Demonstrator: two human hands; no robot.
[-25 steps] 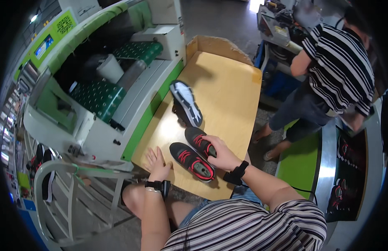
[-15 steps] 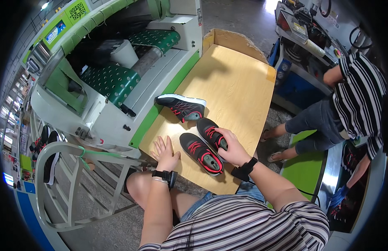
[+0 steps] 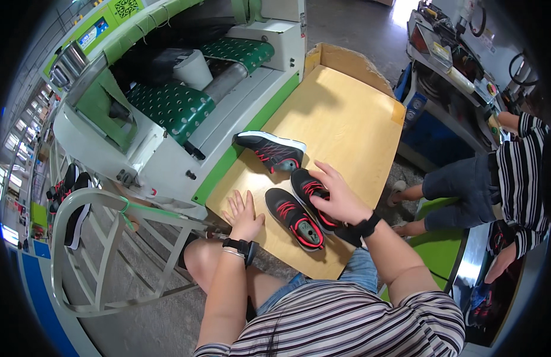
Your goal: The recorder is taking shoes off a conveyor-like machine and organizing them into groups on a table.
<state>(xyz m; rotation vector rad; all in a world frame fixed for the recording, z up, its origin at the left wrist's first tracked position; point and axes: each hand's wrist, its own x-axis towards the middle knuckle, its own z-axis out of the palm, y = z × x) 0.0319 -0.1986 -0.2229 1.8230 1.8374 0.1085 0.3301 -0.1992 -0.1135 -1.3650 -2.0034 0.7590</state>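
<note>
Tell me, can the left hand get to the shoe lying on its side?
Probably yes. The left hand lies flat on the table, and bare wood runs between it and the tipped shoe.

A shoe factory floor: green conveyor machine [image 3: 186, 101] feeding a wooden table [image 3: 347, 119], black-and-red shoes [image 3: 293, 217] laid out, more shoes on a rack [image 3: 70, 199], a co-worker [image 3: 513, 172] alongside.

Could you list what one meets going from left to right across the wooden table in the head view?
Left hand flat on the wooden table, near shoe, second shoe under the right hand
</note>
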